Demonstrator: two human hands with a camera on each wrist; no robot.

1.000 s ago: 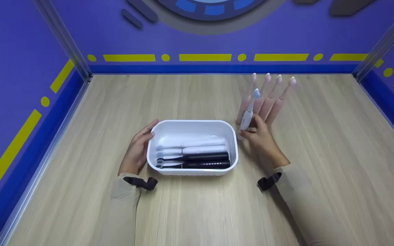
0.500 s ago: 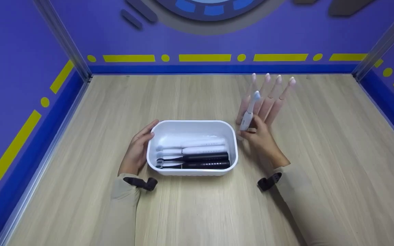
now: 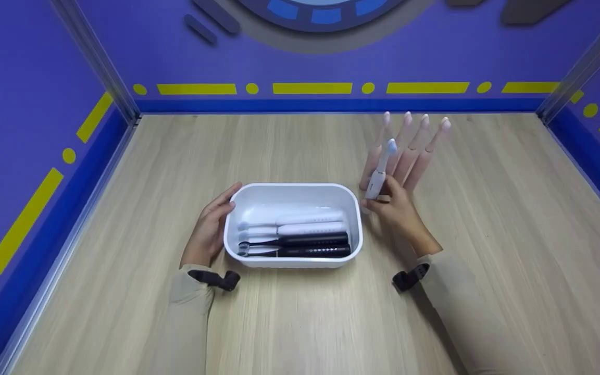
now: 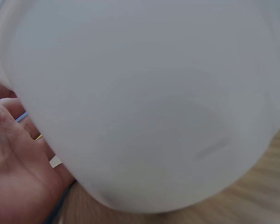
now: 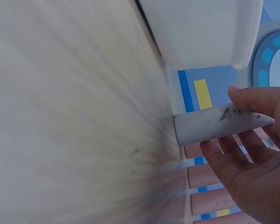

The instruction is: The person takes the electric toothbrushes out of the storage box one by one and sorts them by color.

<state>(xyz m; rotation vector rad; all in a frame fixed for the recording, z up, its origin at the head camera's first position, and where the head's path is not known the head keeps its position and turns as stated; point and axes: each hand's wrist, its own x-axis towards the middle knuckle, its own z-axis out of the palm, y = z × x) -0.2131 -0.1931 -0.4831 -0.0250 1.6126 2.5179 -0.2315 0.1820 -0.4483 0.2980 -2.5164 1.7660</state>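
Note:
A white electric toothbrush (image 3: 376, 182) stands upright, pinched at its handle by my right hand (image 3: 400, 211). In the right wrist view the toothbrush (image 5: 210, 125) has its base at the tabletop, between the thumb and fingers. Just behind it, several pink electric toothbrushes (image 3: 419, 169) stand in a row. To the left is a white plastic bin (image 3: 292, 188), held at its left end by my left hand (image 3: 209, 229), thumb at the rim. Inside lie two black electric toothbrushes (image 3: 310, 239) and two white ones (image 3: 313, 228). The bin's wall (image 4: 144, 102) fills most of the left wrist view.
The wooden table (image 3: 300, 323) is bounded by a blue back wall (image 3: 321, 62) and side walls with metal corner posts. The bin's right end lies close beside my right hand.
The white toothbrush has shifted very slightly, its head a little lower than a second ago. Both hands and the bin stay where they were.

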